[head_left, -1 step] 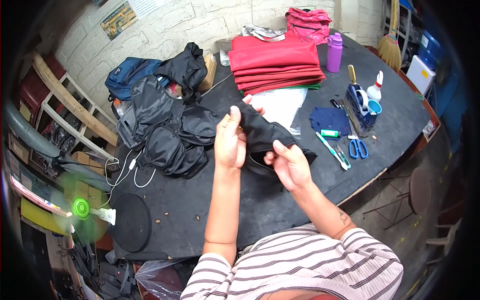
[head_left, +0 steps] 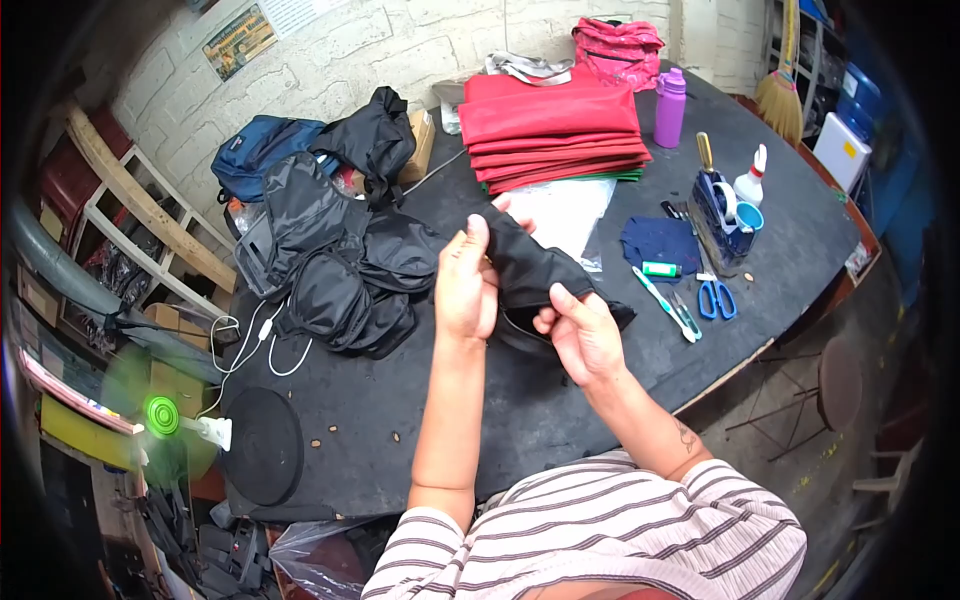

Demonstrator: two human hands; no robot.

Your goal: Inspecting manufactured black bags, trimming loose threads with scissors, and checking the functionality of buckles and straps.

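Note:
Both my hands hold up a black fabric pouch [head_left: 535, 268] above the middle of the table. My left hand [head_left: 466, 280] grips its upper left end, thumb on the near side and fingers behind. My right hand [head_left: 583, 335] pinches its lower edge between thumb and curled fingers. A dark gap shows in the pouch beside the right fingers; its inside is hidden. Left of it lies a pile of black bags [head_left: 335, 270], close to my left hand. Behind the pouch is a clear plastic sheet [head_left: 570, 212] with white under it.
Red folded fabric [head_left: 550, 115] is stacked at the back, beside a purple bottle [head_left: 669, 110]. To the right lie blue-handled scissors [head_left: 717, 298], a toothbrush [head_left: 664, 300], a navy cloth [head_left: 650, 238] and a tape dispenser [head_left: 722, 225]. A green fan [head_left: 163, 416] spins at the table's left edge.
My left hand has shifted very slightly to the right with its end of the pouch. The grip of both hands stays the same.

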